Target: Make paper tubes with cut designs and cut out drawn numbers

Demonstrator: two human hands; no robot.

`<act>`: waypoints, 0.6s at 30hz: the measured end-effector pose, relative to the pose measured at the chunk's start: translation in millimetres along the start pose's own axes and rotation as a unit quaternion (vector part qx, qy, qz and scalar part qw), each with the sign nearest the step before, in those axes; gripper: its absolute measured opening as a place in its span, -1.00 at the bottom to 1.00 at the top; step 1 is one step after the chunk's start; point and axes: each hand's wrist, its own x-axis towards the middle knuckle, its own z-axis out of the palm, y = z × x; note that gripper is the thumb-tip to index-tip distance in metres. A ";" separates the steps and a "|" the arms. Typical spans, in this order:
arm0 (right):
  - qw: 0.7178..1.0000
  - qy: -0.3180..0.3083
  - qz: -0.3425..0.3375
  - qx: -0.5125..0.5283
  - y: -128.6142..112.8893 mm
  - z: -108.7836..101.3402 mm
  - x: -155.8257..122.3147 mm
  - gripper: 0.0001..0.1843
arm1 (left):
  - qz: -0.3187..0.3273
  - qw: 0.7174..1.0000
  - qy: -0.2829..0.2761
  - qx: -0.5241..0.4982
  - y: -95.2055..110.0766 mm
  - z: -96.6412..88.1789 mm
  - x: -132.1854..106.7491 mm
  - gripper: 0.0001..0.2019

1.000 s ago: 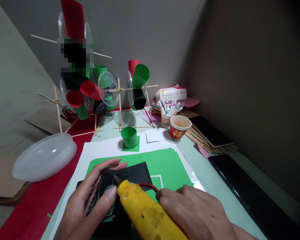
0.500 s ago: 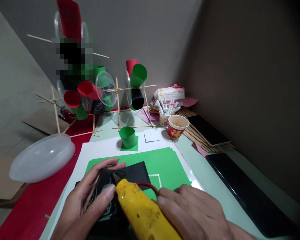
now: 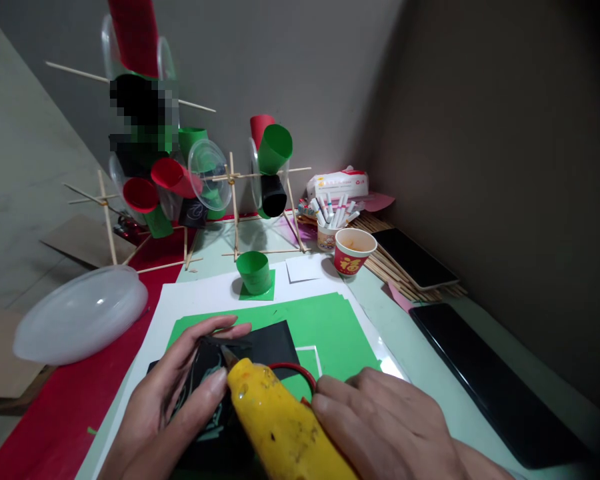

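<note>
Black paper, scrawled with pale lines, sits above the green sheets, the left hand curling its fingers round it. The right hand's fingers grasp a scuffed yellow gun, tip at the paper. A strip of surface separates sheets from black slab. The grip matches the earlier frame.
</note>
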 end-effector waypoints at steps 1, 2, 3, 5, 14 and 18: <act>1.000 0.014 0.004 -0.003 -0.2 0.1 0.2 -0.69 | -0.001 1.000 -0.001 -0.001 -0.5 0.0 0.2 -0.31; 0.999 0.034 0.009 -0.001 -0.4 -0.2 1.0 -0.71 | -0.004 1.000 -0.002 -0.001 -0.9 0.0 0.3 -0.31; 0.999 0.052 0.011 0.005 -0.7 -1.0 2.1 -0.72 | -0.007 1.000 -0.004 -0.001 -1.2 -0.1 0.3 -0.31; 0.998 0.062 0.009 0.020 -0.9 -3.6 5.4 -0.70 | -0.011 1.000 -0.009 0.001 -1.3 -0.5 0.2 -0.31; 0.997 0.070 -0.007 0.026 0.5 -11.8 14.7 -0.57 | -0.008 1.000 0.015 0.003 1.6 0.4 -0.9 -0.33; 0.997 0.074 0.005 0.038 0.7 -8.5 12.7 -0.54 | -0.023 0.999 0.016 -0.022 1.6 1.0 -0.9 -0.34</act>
